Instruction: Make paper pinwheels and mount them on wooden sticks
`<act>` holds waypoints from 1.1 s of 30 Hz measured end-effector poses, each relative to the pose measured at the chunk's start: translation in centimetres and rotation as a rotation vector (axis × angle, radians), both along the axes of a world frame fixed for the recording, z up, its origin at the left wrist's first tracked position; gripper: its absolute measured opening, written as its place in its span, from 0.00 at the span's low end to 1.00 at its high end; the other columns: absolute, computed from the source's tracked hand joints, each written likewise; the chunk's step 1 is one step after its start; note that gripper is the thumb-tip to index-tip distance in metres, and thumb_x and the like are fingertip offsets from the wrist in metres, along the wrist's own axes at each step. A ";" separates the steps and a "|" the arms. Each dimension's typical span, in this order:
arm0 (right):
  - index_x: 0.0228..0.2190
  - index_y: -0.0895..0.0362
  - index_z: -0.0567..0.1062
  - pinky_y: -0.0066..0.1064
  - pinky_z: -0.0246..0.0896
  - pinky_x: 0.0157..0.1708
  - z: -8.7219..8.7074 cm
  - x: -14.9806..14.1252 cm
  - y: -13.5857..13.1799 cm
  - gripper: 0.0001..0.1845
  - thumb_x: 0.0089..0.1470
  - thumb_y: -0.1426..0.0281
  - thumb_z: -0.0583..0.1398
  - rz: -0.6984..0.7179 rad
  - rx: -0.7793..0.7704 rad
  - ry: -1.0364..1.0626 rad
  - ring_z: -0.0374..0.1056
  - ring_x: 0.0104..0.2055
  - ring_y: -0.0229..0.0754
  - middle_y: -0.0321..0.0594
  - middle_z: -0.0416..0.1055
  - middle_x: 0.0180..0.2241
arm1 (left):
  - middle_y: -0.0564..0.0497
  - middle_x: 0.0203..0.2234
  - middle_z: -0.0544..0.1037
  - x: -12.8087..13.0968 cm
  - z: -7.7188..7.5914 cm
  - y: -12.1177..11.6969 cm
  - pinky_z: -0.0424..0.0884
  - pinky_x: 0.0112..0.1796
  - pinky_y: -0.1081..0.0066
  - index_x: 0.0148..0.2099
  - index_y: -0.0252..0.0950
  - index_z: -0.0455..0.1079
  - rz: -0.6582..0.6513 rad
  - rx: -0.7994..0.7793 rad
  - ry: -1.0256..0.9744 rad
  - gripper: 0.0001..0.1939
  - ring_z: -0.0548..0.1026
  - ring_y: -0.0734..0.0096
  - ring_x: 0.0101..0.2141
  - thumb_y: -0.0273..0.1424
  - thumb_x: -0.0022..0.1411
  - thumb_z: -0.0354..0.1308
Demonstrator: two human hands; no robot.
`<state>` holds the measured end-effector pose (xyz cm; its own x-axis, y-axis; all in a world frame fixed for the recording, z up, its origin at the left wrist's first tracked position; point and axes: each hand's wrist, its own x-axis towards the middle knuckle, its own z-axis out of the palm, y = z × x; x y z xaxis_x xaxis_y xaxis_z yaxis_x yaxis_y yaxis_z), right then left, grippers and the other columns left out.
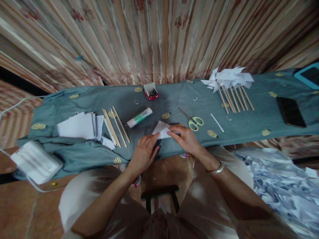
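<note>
A small piece of white folded paper (pixel 161 127) lies near the front edge of the cloth-covered table. My left hand (pixel 145 152) rests at its left side, fingers stretched out with the fingertips pressing on the paper and the thumb apart. From the right, my right hand (pixel 184 136) pinches the paper's edge between thumb and fingers; part of the paper is hidden under them. Scissors (pixel 193 121) with light green handles lie just beyond my right hand. A green and white glue stick (pixel 139 117) lies beyond my left hand.
Wooden sticks (pixel 116 127) and stacked white paper (pixel 78 126) lie left, near a white box-shaped device (pixel 37 162). A small box of pins (pixel 151 93) stands behind. Paper pinwheels (pixel 228 79), a paper strip (pixel 217 122) and a phone (pixel 291 112) lie right. Paper scraps (pixel 281 189) are heaped below.
</note>
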<state>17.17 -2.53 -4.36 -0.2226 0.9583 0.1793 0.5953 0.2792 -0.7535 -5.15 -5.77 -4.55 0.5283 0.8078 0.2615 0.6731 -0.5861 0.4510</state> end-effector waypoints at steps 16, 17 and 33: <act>0.33 0.55 0.78 0.40 0.64 0.49 -0.2 -1.4 2.4 0.08 0.60 0.72 0.58 0.004 0.082 -0.116 0.71 0.44 0.48 0.43 0.78 0.39 | 0.34 0.65 0.62 0.0 -0.6 -0.6 0.67 0.56 0.50 0.64 0.32 0.60 0.033 0.042 0.071 0.23 0.64 0.50 0.61 0.30 0.70 0.49; 0.33 0.55 0.78 0.41 0.64 0.49 -0.2 -1.5 2.5 0.08 0.60 0.71 0.58 0.009 0.087 -0.122 0.71 0.44 0.48 0.44 0.78 0.38 | 0.34 0.65 0.61 0.2 -0.6 -0.8 0.65 0.58 0.49 0.65 0.32 0.59 0.012 0.059 0.079 0.23 0.61 0.49 0.64 0.30 0.70 0.49; 0.31 0.54 0.77 0.39 0.64 0.47 -0.4 -1.7 3.0 0.07 0.59 0.72 0.59 -0.017 0.119 -0.162 0.70 0.41 0.47 0.42 0.77 0.35 | 0.28 0.66 0.57 1.9 -1.7 -2.0 0.59 0.63 0.45 0.68 0.28 0.51 -0.116 0.056 0.142 0.34 0.49 0.48 0.69 0.31 0.65 0.59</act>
